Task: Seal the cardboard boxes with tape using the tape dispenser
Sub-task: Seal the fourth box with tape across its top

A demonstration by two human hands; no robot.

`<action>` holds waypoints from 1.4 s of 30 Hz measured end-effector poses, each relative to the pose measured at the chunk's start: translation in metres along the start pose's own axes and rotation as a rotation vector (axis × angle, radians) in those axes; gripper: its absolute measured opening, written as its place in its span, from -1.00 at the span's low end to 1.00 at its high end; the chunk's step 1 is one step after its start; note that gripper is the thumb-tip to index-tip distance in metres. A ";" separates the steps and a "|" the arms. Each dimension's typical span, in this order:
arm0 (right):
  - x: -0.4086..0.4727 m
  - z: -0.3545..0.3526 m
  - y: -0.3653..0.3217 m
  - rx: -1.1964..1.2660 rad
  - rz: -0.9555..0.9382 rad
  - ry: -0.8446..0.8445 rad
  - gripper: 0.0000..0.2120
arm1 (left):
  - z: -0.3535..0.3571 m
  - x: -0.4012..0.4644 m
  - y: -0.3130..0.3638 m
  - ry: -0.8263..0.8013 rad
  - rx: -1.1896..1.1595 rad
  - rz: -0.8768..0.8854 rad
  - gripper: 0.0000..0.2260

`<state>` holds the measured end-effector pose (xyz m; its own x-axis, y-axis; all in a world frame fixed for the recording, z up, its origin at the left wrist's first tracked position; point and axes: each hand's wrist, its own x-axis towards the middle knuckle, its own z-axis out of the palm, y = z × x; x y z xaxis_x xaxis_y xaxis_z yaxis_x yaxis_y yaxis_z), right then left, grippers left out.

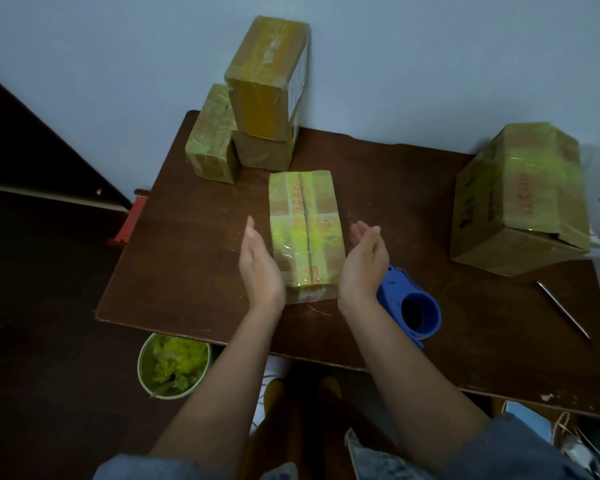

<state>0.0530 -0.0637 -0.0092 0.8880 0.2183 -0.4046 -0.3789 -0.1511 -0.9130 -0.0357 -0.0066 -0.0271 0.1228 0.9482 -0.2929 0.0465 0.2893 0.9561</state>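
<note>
Hands: the left hand [258, 263] and right hand [362, 261] are both open, palms facing each other, one on each side of the long flat cardboard box wrapped in yellow-green tape [305, 233]. Whether they touch its sides cannot be told. Neither holds anything.
Dispenser: the blue plastic tape dispenser [411, 306] lies on the dark brown wooden counter [187, 265], just beside the right wrist, near the front edge.
Risk: the right forearm hangs over the dispenser and could likely knock it off the edge.
Risk: the box's centre seam looks open, so squeezing the sides may spread the flaps.
Count: five cardboard boxes; three stacked at the back left [253, 109], one large at the right [520, 199], one between the hands.
Count: one dispenser, one thin metal rod [563, 309], one green bin of tape scraps [174, 365] on the floor.
</note>
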 end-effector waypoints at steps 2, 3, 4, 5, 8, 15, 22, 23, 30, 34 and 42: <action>0.000 0.010 0.004 0.019 -0.035 0.062 -0.62 | 0.007 -0.001 -0.004 -0.018 0.084 0.043 -0.60; -0.001 0.015 0.009 -0.019 -0.072 0.090 -0.62 | 0.010 -0.002 -0.008 -0.014 0.127 0.069 -0.61; -0.002 0.019 0.013 -0.089 -0.122 0.119 -0.62 | 0.012 -0.003 -0.011 0.010 0.159 0.090 -0.63; -0.005 0.023 0.018 -0.175 -0.184 0.157 -0.63 | 0.012 -0.003 -0.015 0.044 0.178 0.107 -0.65; -0.009 0.028 0.029 -0.376 -0.418 0.244 -0.65 | 0.010 -0.003 -0.022 0.108 0.233 0.161 -0.68; -0.001 0.020 0.046 -0.558 -0.734 0.166 -0.59 | 0.003 0.003 -0.037 0.056 0.298 0.397 -0.57; 0.015 0.001 0.058 -0.585 -1.028 0.003 -0.66 | -0.006 0.009 -0.049 -0.057 0.426 0.578 -0.53; 0.017 0.000 0.059 -0.565 -1.055 -0.018 -0.67 | -0.007 0.010 -0.052 -0.062 0.436 0.599 -0.52; 0.024 -0.004 0.078 -0.365 -1.036 -0.088 -0.64 | -0.002 0.011 -0.064 -0.047 0.380 0.747 -0.52; 0.021 -0.001 0.081 -0.260 -0.957 -0.088 -0.63 | 0.002 0.010 -0.075 -0.013 0.341 0.660 -0.50; 0.028 -0.003 0.091 -0.233 -0.979 -0.156 -0.67 | 0.007 -0.001 -0.075 -0.088 0.145 0.473 -0.48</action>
<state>0.0438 -0.0740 -0.1034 0.7309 0.4675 0.4973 0.5710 -0.0196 -0.8207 -0.0326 -0.0297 -0.0986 0.2466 0.9548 0.1663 0.1019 -0.1962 0.9753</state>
